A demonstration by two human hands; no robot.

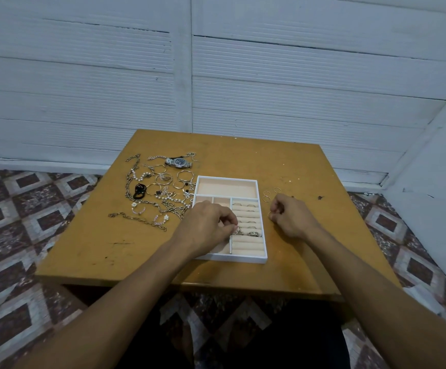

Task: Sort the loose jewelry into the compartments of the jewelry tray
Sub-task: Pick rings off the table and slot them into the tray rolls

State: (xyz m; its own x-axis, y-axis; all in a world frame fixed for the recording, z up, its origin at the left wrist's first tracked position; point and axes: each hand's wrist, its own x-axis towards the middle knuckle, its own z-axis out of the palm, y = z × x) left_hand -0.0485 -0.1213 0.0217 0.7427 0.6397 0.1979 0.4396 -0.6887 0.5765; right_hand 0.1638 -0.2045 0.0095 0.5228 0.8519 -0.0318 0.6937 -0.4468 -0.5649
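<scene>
Scuffed ochre wooden table [243, 155] set against white ribbed plank wall [296, 75]; diamond-patterned tile floor [17, 222] around it. White-rimmed, peach velvet-lined jewelry tray [237, 259] placed mid-table. Tangle of loose jewelry [158, 193] (chains, pearl strands, wire hoops, steel watch [178, 162]) spread just left of tray. One silver ring [238, 230] pinched by left hand [205, 225] over padded ring rolls [247, 214]. Fingers of right hand [291, 217] curled, right of tray; whether anything is held cannot be told.

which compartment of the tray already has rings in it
The ring-roll compartment on the right side of the tray: rings sit between its padded rolls. The wide far compartment and the small square compartments show only bare lining.
</scene>
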